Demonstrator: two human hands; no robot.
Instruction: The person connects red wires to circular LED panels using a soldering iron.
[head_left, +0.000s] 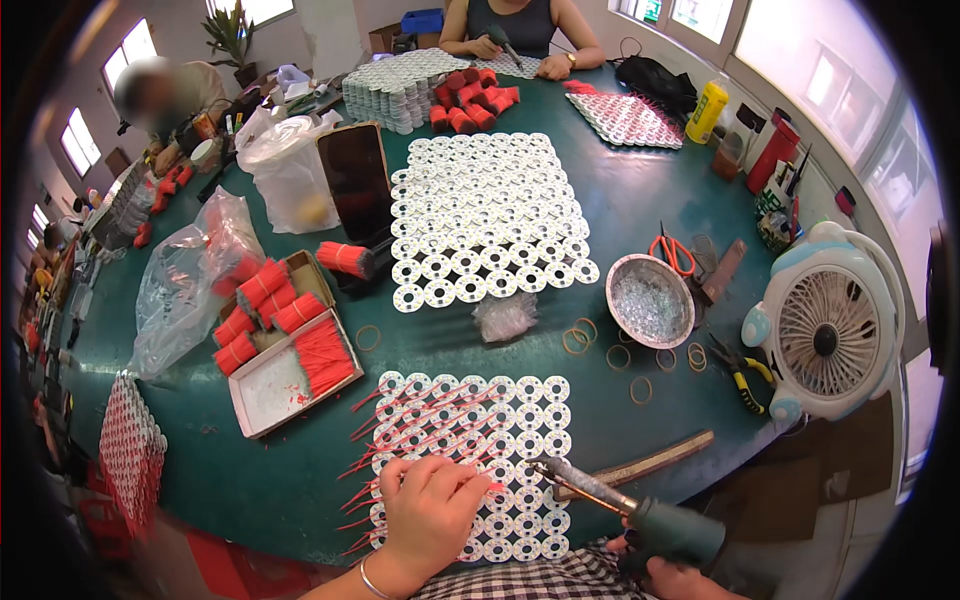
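A panel of round white circuit boards (530, 415) lies in front of me at the table's near edge. Thin red wires (400, 425) fan out to the left across many of its boards. My left hand (432, 505) rests over the panel, its fingers pinched on a red wire (496, 489). My right hand (660, 576) grips a dark green soldering gun (675, 532) at the lower right. The gun's metal tip points left, over the panel just right of my left fingertips. Whether the tip touches a board, I cannot tell.
A box of red wires (325, 355), a larger panel stack (490, 210) and a metal bowl (650, 300) stand beyond. At right are yellow-handled pliers (752, 385), a wooden strip (640, 465) and a fan (830, 330). Across the table, a person (515, 30) works with another gun.
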